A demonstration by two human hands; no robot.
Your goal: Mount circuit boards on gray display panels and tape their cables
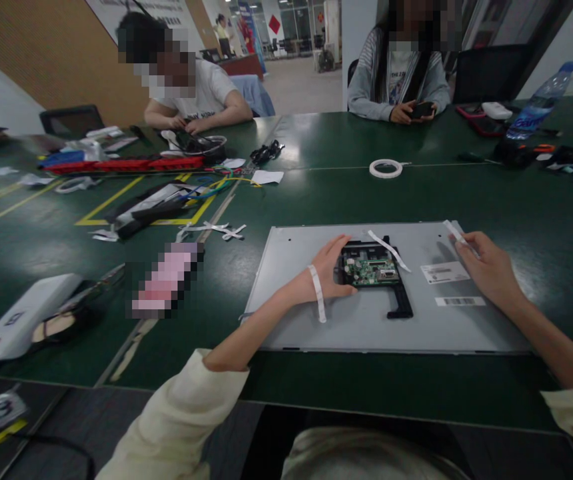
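A grey flat metal panel lies on the table before me. On it sits a black plastic frame with a green circuit board. My left hand is around the frame's left end, fingers at its far edge and thumb at its near edge. Across my left wrist lies a white tape strip. Another white strip crosses the frame's upper right part. Above the panel's far right corner, my right hand pinches a third white tape strip.
A roll of white tape lies beyond the panel. To the left are a phone, tape scraps and a white device. Two people sit across the table. A water bottle stands at the far right.
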